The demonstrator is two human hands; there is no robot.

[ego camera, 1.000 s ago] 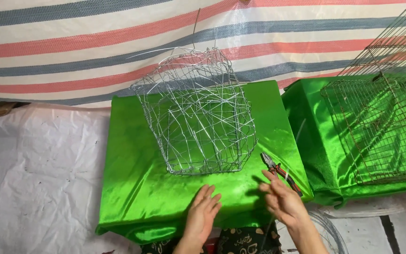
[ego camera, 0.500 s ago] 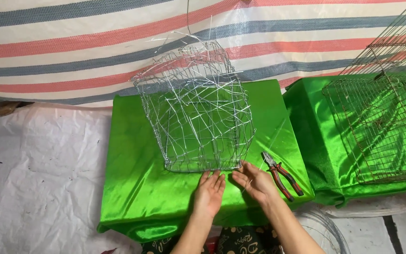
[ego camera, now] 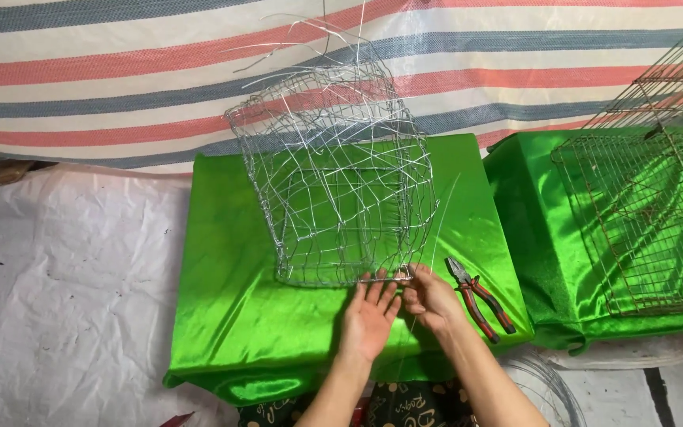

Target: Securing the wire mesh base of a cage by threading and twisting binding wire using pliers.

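— Hands first: what do we see of our 2?

— Both are at about 6 o'clock, side by side at the near bottom edge of the wire basket (ego camera: pixel 333 182). Our left hand (ego camera: pixel 369 316) lies flat with its fingers spread wide, palm down on the green cloth (ego camera: pixel 231 316), fingertips touching the basket's lowest wire. It grips nothing.

— And the other?

— Our right hand (ego camera: pixel 430 299) is just beside it, fingers pinched narrow around the basket's near right corner. We cannot tell whether it also holds a loose wire.

— Where does the basket stand?

— Dead centre, on the cloth-covered block, tilted a little to the left. It is a rough cage of silvery wire, open weave, with loose ends sticking up at 12 o'clock.

— Anything close to our hands?

— 1 pair of pliers (ego camera: pixel 480 296) with red and black handles lies on the cloth at 4 o'clock, just right of our right hand and not touching it.

— What lies farther off?

— At 3 o'clock, a wire grid cage (ego camera: pixel 642 221) rests on a second green cloth (ego camera: pixel 531 261), well apart from our hands. A striped tarp (ego camera: pixel 120 71) hangs across 12 o'clock, a white sheet (ego camera: pixel 57 300) covers the floor at 9 o'clock, and a coil of wire (ego camera: pixel 547 383) shows at 5 o'clock.
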